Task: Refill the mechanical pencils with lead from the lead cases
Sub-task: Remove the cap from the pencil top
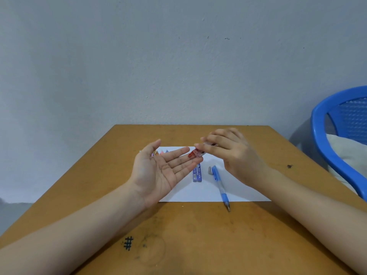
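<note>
Black hash mark (128,243) on the brown bench (178,235), lower centre of the frame. Above it, at mid-frame, the left grip (158,171) was released, palm up, fingers straight. The right grip (234,155) grasped a clear lead case (197,153) with a red end, tilted so that this end lay over the left fingertips; its contents could not be told. On white paper (244,187) lay a closed blue lead case (197,173), a blue mechanical pencil (220,187) and, just beside its top, a small grey cap (210,170).
</note>
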Demonstrator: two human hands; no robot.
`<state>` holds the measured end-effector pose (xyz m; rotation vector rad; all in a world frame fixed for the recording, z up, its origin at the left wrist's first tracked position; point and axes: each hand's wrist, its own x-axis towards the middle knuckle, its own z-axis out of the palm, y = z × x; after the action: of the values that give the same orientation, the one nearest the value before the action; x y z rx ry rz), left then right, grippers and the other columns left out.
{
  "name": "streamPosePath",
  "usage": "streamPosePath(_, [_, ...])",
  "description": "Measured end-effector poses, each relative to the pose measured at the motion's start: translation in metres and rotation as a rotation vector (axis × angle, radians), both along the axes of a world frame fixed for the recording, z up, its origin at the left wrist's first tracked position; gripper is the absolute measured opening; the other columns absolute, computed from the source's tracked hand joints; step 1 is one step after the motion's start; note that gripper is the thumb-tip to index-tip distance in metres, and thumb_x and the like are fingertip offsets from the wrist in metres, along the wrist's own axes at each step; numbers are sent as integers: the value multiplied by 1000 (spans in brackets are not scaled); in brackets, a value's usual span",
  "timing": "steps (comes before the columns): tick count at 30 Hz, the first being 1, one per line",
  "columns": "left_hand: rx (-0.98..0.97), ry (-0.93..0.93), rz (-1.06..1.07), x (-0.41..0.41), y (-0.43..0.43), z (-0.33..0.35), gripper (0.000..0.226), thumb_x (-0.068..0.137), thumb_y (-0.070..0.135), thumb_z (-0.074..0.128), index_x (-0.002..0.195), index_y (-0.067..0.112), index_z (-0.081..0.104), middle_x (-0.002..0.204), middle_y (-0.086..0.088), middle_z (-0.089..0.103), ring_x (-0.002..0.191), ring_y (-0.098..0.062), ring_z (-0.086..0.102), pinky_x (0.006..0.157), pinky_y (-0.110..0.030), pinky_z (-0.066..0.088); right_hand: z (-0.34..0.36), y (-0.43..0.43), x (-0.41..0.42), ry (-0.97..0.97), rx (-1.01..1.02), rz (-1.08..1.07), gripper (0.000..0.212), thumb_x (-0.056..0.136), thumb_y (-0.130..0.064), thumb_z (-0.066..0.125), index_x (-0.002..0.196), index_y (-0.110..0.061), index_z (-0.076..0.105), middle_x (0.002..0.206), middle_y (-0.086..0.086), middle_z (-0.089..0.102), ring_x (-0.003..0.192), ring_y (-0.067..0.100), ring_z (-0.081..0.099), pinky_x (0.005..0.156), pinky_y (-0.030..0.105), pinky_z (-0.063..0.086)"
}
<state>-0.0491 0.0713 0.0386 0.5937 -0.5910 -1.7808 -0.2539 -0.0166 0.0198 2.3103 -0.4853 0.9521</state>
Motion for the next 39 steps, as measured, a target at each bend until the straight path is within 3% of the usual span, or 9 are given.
streamPosePath(4, [-6, 8, -5, 1, -1, 0, 69, 93, 45, 38, 126, -15, 46, 119, -35, 58, 110, -48, 58, 94, -52, 45, 0, -1, 0, -11, -12, -25, 60, 84, 15, 47, 136, -15, 47, 109, 4, 67, 104, 22, 56, 85, 39, 46])
streamPosePath(7, [-11, 25, -12, 2, -1, -1, 71, 92, 47, 38, 126, -16, 46, 119, -36, 57, 111, -48, 58, 95, -52, 44, -1, -1, -2, -2, -57, 1, 46, 88, 8, 47, 126, -15, 60, 110, 6, 68, 105, 24, 56, 84, 41, 46])
streamPosePath(11, [-8, 36, -12, 2, -1, -1, 73, 92, 49, 38, 126, -15, 46, 119, -36, 57, 111, -48, 57, 95, -52, 44, -1, -1, -2, -29, -58, -13, 62, 83, 15, 52, 137, -14, 44, 109, 5, 67, 104, 23, 57, 86, 40, 46])
streamPosePath(15, [-17, 56, -18, 2, 0, 0, 74, 92, 49, 37, 126, -16, 45, 119, -37, 56, 111, -49, 57, 95, -52, 44, -1, -4, -4, -5, -116, -9, 45, 90, 7, 51, 128, -15, 56, 111, 7, 67, 106, 25, 57, 86, 44, 46])
streamPosePath(18, [-14, 61, -17, 2, 0, 0, 74, 92, 50, 38, 127, -16, 45, 120, -37, 56, 112, -48, 57, 95, -51, 44, 0, -2, -3, -17, -122, -34, 60, 86, 13, 51, 138, -16, 42, 110, 5, 66, 105, 23, 56, 88, 42, 45])
streamPosePath(23, [-2, 74, -7, 2, 1, 1, 74, 92, 49, 38, 126, -16, 45, 119, -37, 56, 110, -49, 57, 94, -52, 45, 0, -3, -3, -1, -126, -23, 39, 96, 0, 44, 126, -19, 60, 109, 8, 67, 106, 25, 56, 88, 45, 45])
streamPosePath(27, [6, 83, -11, 2, 1, 2, 75, 92, 50, 38, 126, -17, 44, 119, -38, 56, 110, -49, 58, 93, -53, 45, -1, -4, -3, -6, -103, -24, 49, 91, 4, 49, 133, -20, 46, 109, 6, 67, 107, 22, 54, 88, 42, 45])
streamPosePath(33, [18, 66, -7, 3, 0, 1, 73, 93, 48, 38, 127, -16, 44, 120, -37, 56, 111, -48, 57, 95, -51, 44, -3, -4, -2, -20, -71, -14, 43, 93, 3, 45, 131, -17, 50, 109, 6, 67, 106, 23, 55, 86, 41, 45])
streamPosePath(39, [31, 17, -1, 3, 0, 2, 63, 93, 39, 43, 125, -15, 46, 119, -35, 58, 111, -47, 58, 95, -49, 45, -3, -6, -4, -70, -53, -28, 53, 84, 12, 52, 129, -16, 55, 110, 5, 67, 105, 23, 57, 85, 41, 46])
